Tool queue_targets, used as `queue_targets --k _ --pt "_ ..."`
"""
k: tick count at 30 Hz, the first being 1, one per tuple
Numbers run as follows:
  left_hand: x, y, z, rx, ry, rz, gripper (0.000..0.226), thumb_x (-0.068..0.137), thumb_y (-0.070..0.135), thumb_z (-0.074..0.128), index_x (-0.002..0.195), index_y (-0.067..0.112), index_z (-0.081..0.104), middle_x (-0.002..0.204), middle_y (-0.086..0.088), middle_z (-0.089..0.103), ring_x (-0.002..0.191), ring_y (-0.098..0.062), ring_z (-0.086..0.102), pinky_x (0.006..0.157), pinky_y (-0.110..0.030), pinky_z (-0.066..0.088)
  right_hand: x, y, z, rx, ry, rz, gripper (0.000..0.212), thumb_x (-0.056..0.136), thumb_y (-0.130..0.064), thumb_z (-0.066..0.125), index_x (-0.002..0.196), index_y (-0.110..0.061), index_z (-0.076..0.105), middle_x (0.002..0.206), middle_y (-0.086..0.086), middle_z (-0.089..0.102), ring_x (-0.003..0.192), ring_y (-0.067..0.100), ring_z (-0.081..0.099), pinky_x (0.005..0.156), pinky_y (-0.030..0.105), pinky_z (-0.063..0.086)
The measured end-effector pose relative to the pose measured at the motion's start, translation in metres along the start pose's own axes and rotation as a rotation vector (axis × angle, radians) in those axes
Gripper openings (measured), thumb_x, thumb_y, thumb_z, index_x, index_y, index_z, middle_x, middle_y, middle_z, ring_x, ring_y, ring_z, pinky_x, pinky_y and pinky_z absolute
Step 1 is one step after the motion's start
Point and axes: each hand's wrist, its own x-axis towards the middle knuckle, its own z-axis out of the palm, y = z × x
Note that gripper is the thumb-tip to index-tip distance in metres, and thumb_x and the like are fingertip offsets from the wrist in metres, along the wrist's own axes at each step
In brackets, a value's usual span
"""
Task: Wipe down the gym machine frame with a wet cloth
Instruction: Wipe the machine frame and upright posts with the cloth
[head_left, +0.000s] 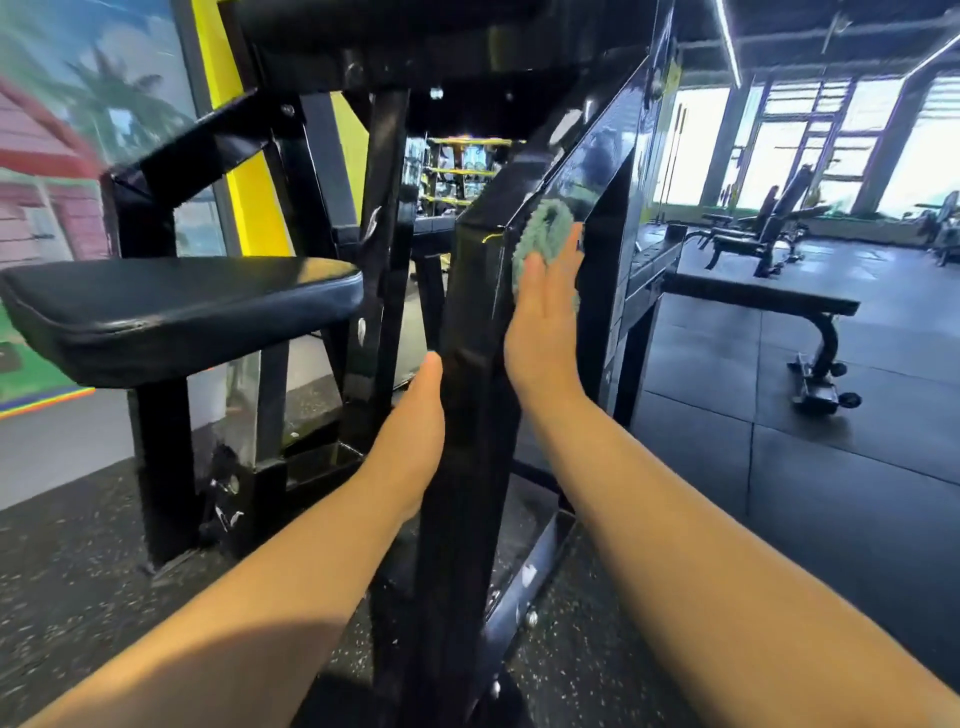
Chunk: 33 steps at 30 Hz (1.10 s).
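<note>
A black steel gym machine frame (470, 332) rises straight in front of me, its thick upright post between my arms. My right hand (543, 317) lies flat with straight fingers on the post's right face and presses a green-grey cloth (540, 234) against the glossy metal. The cloth bunches above and beside my fingertips. My left hand (415, 431) rests against the post's left side, thumb up along the edge; its fingers are hidden behind the post.
A black padded seat (176, 306) juts out at the left on a black leg. A flat bench (758, 296) stands to the right on dark rubber floor tiles. More benches and bright windows lie at the far right. A yellow pillar stands behind the machine.
</note>
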Motion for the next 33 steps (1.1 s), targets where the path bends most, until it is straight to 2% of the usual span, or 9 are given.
queue_targets --k 3,7,9,12,17,20,23,29,33 --pt "-0.003 0.011 -0.002 0.038 -0.010 -0.062 0.064 0.094 0.064 0.022 0.146 0.028 0.029 0.148 0.004 0.036 0.137 -0.018 0.034 0.109 -0.034 0.026 -0.001 -0.006 0.001 0.012 0.018 0.036 0.056 0.104 -0.031 0.025 0.152 -0.019 -0.002 0.160 -0.002 0.002 0.147 0.010 -0.003 0.121 0.039 0.003" --pt "0.007 0.059 -0.003 0.107 0.004 -0.077 0.066 0.094 0.063 0.024 0.129 0.015 0.052 0.138 -0.011 0.051 0.117 -0.029 0.055 0.095 -0.039 0.044 -0.012 -0.006 -0.002 -0.044 -0.068 -0.150 0.057 0.099 -0.035 0.026 0.148 -0.027 -0.001 0.160 -0.007 0.000 0.146 0.005 -0.008 0.120 0.030 -0.003" --pt "0.023 0.085 0.001 0.127 0.057 -0.008 0.082 0.079 0.078 0.029 0.133 0.020 0.051 0.142 -0.010 0.047 0.124 -0.030 0.050 0.102 -0.044 0.042 0.031 -0.007 -0.007 -0.062 -0.030 -0.090 0.056 0.103 -0.032 0.025 0.152 -0.018 0.001 0.160 -0.003 0.001 0.146 0.008 -0.007 0.117 0.023 -0.004" --pt "0.047 0.101 0.011 0.059 0.093 0.087 0.097 0.061 0.086 0.034 0.134 0.025 0.051 0.139 -0.007 0.051 0.122 -0.032 0.052 0.103 -0.047 0.039 0.077 -0.008 -0.017 -0.002 0.037 0.144 0.061 0.102 -0.040 0.024 0.153 -0.019 -0.003 0.160 0.001 0.004 0.147 0.015 0.002 0.119 0.031 0.004" --pt "0.037 0.099 0.018 -0.025 0.095 0.032 0.106 0.044 0.085 0.037 0.132 0.029 0.053 0.135 -0.002 0.055 0.120 -0.027 0.053 0.103 -0.049 0.040 0.029 -0.012 -0.016 -0.010 -0.085 0.059 0.055 0.105 -0.027 0.024 0.152 -0.017 -0.004 0.160 -0.005 -0.003 0.145 0.008 -0.007 0.103 0.007 -0.002" --pt "0.024 0.108 0.023 0.008 0.133 0.009 0.081 0.074 0.076 0.038 0.138 0.027 0.045 0.140 -0.005 0.049 0.125 -0.032 0.048 0.107 -0.052 0.036 0.090 -0.011 -0.021 -0.045 -0.017 0.131 0.055 0.105 -0.031 0.021 0.153 -0.018 -0.004 0.160 0.001 -0.001 0.147 0.016 -0.005 0.117 0.027 0.000" --pt "0.023 0.112 0.024 0.061 0.205 -0.008 0.069 0.093 0.061 0.032 0.144 0.015 0.038 0.149 -0.017 0.035 0.136 -0.037 0.033 0.111 -0.051 0.025 0.150 -0.012 -0.031 0.009 0.084 0.306 0.058 0.103 -0.038 0.021 0.153 -0.020 -0.001 0.160 0.006 0.010 0.146 0.024 0.009 0.118 0.046 0.015" --pt "0.021 0.119 0.026 0.066 0.221 -0.031 0.072 0.089 0.064 0.030 0.146 0.020 0.034 0.149 -0.006 0.037 0.133 -0.028 0.038 0.111 -0.048 0.029 0.103 -0.013 -0.024 -0.033 -0.001 0.218 0.056 0.104 -0.035 0.020 0.152 -0.019 -0.003 0.160 0.002 0.000 0.147 0.016 -0.005 0.117 0.035 0.004" --pt "0.026 0.117 0.026 0.116 0.239 -0.018 0.069 0.094 0.061 0.025 0.149 0.019 0.026 0.156 -0.005 0.023 0.142 -0.024 0.024 0.115 -0.042 0.019 0.182 -0.019 -0.045 -0.148 0.053 0.231 0.060 0.099 -0.036 0.016 0.148 -0.003 0.020 0.154 0.015 0.022 0.142 0.028 0.021 0.115 0.039 0.020"
